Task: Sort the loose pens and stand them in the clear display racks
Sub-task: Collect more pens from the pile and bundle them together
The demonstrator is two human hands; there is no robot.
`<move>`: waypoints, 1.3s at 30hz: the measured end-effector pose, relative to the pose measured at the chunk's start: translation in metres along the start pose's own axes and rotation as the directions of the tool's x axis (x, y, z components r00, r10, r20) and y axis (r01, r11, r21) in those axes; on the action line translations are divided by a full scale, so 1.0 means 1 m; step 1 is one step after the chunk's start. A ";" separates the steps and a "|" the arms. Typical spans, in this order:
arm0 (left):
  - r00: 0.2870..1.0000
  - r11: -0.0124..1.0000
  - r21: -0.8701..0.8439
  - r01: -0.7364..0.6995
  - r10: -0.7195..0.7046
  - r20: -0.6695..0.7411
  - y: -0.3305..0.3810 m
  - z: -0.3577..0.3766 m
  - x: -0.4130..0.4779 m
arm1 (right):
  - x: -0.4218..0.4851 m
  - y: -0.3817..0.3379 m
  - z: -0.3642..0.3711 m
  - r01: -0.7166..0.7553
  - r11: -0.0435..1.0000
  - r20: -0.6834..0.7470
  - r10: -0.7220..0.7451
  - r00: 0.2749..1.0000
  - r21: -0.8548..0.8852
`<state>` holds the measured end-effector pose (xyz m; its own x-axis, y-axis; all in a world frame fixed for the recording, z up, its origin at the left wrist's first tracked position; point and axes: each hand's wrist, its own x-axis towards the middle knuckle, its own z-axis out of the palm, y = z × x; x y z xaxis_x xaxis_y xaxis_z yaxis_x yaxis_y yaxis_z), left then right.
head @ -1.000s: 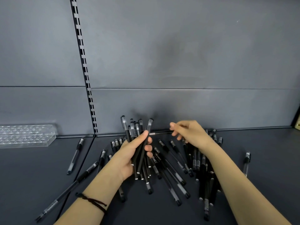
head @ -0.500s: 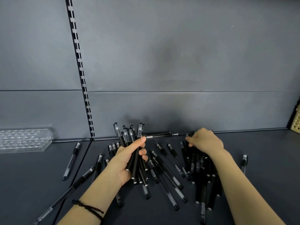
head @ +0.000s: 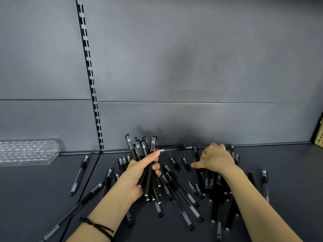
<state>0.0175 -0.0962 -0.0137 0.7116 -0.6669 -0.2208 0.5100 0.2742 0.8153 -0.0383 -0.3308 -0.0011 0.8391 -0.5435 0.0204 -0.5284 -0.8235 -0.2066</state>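
Where the clear rack (head: 26, 152) sits far left against the back wall (head: 174, 119), open shelf (head: 35, 189) lies nearer | left grip (head: 138, 173) clamped on pen bundle (head: 139, 149), caps far, long axis near-far | right grip (head: 216, 159) curled into loose pens (head: 183, 198), hold unclear.

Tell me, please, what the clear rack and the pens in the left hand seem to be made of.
The rack looks like glossy clear acrylic: see-through, bright edges, rows of holes. The pens in the left hand seem plastic: matte black barrels, translucent caps; the silvery ends may be metal.
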 end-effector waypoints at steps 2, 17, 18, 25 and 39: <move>1.000 1.000 -0.011 -0.006 0.006 0.007 0.000 0.001 0.000 | 0.000 -0.004 0.002 0.006 0.999 -0.022 -0.007 1.000 -0.037; 1.000 0.999 -0.042 0.009 -0.009 0.011 -0.002 -0.002 0.005 | -0.002 -0.013 0.006 0.029 1.000 -0.075 -0.029 0.997 -0.002; 1.000 0.999 -0.032 0.010 -0.010 0.011 -0.002 -0.002 0.004 | -0.001 -0.014 0.007 0.029 0.999 -0.066 -0.027 0.997 0.039; 1.000 0.999 -0.038 0.011 -0.011 -0.008 -0.002 0.000 0.003 | 0.005 -0.022 0.013 0.006 0.957 0.027 -0.015 1.000 0.290; 1.000 0.981 -0.196 0.013 -0.011 0.012 -0.001 0.000 0.003 | -0.016 -0.032 -0.013 -0.099 0.184 0.137 -0.209 0.968 0.978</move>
<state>0.0193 -0.0987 -0.0153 0.7004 -0.6779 -0.2232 0.6038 0.3960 0.6919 -0.0368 -0.2979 0.0179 0.9407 -0.3315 -0.0714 -0.0540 0.0616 -0.9966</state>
